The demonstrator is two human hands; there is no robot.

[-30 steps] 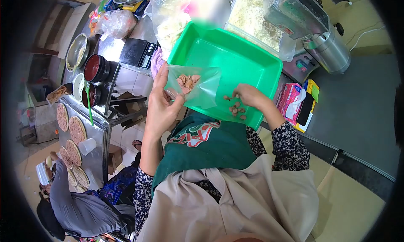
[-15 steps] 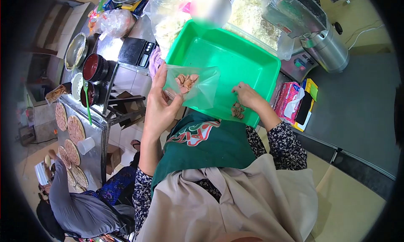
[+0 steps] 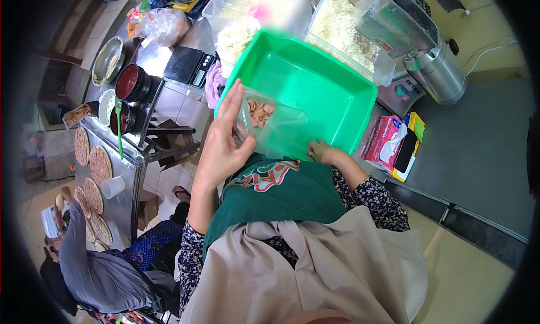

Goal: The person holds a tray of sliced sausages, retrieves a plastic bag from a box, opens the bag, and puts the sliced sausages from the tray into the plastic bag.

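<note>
My left hand [image 3: 222, 146] holds a clear plastic bag [image 3: 289, 124] over the left side of a green plastic tub [image 3: 323, 85]. Inside the bag lie several sausage slices [image 3: 260, 112], reddish-brown and thin. The bag's wide end spreads toward the right. At the tub's near edge, close to the apron, my right hand [image 3: 327, 154] has its fingers curled in around sausage slices, which it mostly hides. The green apron [image 3: 264, 183] lies just below both hands.
Containers of white shreds [image 3: 346, 34] stand behind the tub. A machine [image 3: 433, 70] and a tissue pack [image 3: 385, 141] are at right. On the left are a black scale [image 3: 188, 66], bowls [image 3: 130, 82], and flat round pizza bases [image 3: 100, 165] near another person [image 3: 107, 279].
My right hand has moved down toward the tub's near edge, and the slices lying there are now covered. My left hand and the bag have shifted slightly right.
</note>
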